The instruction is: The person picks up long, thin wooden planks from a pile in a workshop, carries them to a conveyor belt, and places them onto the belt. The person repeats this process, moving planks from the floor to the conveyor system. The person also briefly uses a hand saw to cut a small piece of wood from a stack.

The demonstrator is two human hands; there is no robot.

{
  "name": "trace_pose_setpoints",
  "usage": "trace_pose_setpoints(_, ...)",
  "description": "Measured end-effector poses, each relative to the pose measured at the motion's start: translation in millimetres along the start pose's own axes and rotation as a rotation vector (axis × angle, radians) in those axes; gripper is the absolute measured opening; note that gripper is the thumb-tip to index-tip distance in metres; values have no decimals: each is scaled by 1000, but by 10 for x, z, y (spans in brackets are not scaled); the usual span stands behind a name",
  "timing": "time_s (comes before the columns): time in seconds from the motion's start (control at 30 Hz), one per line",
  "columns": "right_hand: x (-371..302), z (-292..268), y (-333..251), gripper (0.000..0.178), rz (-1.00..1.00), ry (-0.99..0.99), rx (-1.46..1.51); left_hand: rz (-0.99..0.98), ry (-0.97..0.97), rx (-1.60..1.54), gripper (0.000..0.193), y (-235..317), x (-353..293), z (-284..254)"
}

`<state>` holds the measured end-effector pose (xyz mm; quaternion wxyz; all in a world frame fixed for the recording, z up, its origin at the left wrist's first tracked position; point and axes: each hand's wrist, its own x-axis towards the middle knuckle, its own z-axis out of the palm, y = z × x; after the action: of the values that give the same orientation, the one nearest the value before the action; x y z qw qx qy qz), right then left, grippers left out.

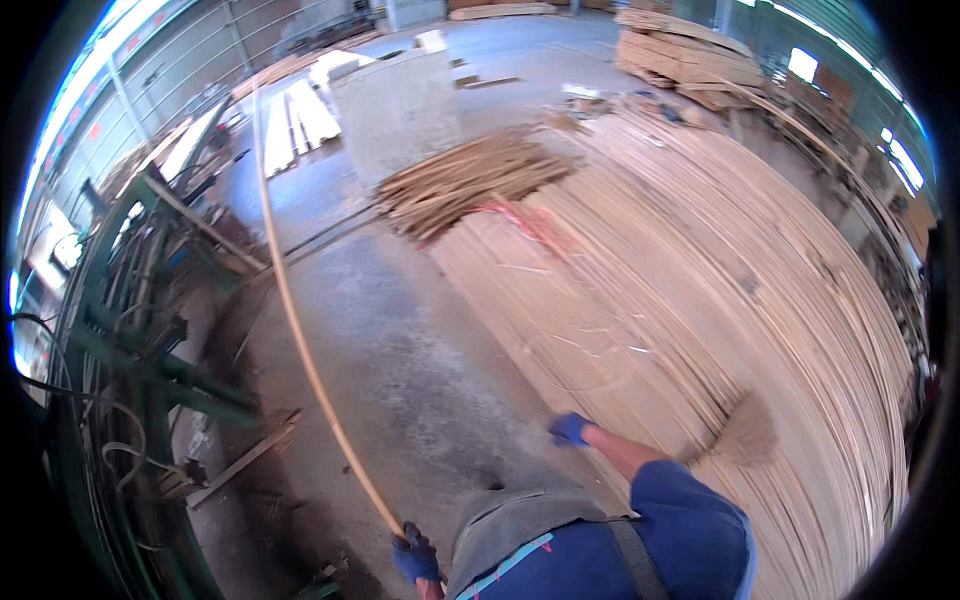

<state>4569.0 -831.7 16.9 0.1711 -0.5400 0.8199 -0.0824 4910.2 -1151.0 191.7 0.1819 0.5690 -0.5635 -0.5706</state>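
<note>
My left hand [415, 556], in a dark blue glove, is closed around the near end of a long, thin wooden strip [296, 325]. The strip runs far forward over the concrete floor and looks bowed in this view. My right hand [570, 429], also in a blue glove, hangs beside the left edge of a wide, low stack of wooden boards [690, 300]. Blur hides its finger posture, and nothing shows in it. A tan broom head [745, 432] lies on the boards to the right of that arm.
Green metal machinery [150, 350] with cables stands at the left. Ahead are a pile of thin wooden strips [470, 178], a large pale block [395, 110] and white boards [298, 125]. Red plastic wrapping [535, 228] lies on the stack. More stacked lumber [685, 55] is at the far right.
</note>
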Motion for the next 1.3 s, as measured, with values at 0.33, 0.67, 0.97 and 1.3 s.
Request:
trace_pose_setpoints(0.33, 764, -208, 1135, 28, 1164, -516, 1213, 18, 26, 69, 25, 2227, 2967, 1264)
trace_pose_setpoints(0.67, 7182, -3021, 3026, 26, 726, 74, 1410, 4, 47, 136, 32, 3927, 5625, 2538)
trace_pose_setpoints(0.97, 9053, -3044, 3865, 20, 1041, -256, 1420, -6, 27, 225, 37, 5491, 8424, 3602)
trace_pose_setpoints(1.3, 11435, -3404, 5434, 25, 1305, -442, 1400, -45, 6, 26, 27, 7490, 11444, 4972)
